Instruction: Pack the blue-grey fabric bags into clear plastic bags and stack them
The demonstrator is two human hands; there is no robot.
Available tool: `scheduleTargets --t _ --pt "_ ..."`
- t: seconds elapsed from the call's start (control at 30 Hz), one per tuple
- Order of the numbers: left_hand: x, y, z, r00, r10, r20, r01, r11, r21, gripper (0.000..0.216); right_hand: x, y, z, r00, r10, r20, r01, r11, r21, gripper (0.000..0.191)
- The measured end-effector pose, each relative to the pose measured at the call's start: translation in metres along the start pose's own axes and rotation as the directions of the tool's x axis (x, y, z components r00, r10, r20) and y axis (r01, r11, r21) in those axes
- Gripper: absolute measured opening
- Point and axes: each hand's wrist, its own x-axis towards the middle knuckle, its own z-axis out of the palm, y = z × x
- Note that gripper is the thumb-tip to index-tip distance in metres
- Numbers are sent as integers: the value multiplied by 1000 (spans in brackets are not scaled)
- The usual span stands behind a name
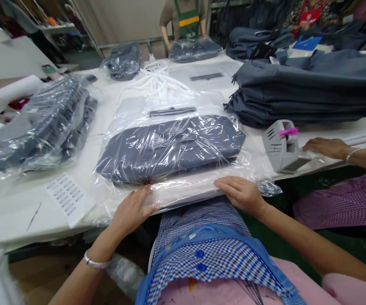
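In front of me a dark blue-grey fabric bag (173,146) lies flat inside a clear plastic bag (183,186). The plastic's near end stretches smooth to the table's front edge. My left hand (133,209) grips that near end at its left, fingers on top and thumb spread to the right. At the right part of the same end, my right hand (241,195) is closed on the plastic, its fingers bent together. Crumpled plastic sticks out past my right hand.
A tape dispenser (284,146) stands at right, beside a co-worker's hand (327,147). Stacked dark bags (306,91) rise behind it. Wrapped bags (55,123) lie at left, near a label sheet (70,199). White cords (159,80) lie beyond; another person stands across the table.
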Motion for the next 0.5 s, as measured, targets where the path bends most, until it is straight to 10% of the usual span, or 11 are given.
scheduleTargets --t 0.2,0.3,0.4,0.5 --pt "0 1 -2 997 -55 55 58 997 -51 62 -45 -24 6 977 -156 147 117 962 248 29" --pt "1 1 -2 995 -71 75 76 995 -60 64 -66 -37 27 937 85 339 -211 911 354 25" --pt "1 1 -2 995 -74 72 79 995 -64 62 -72 -47 56 706 468 532 -708 483 515 32" --pt "1 1 -4 993 -84 80 89 994 -65 59 -64 -52 83 480 529 699 -730 -201 653 41"
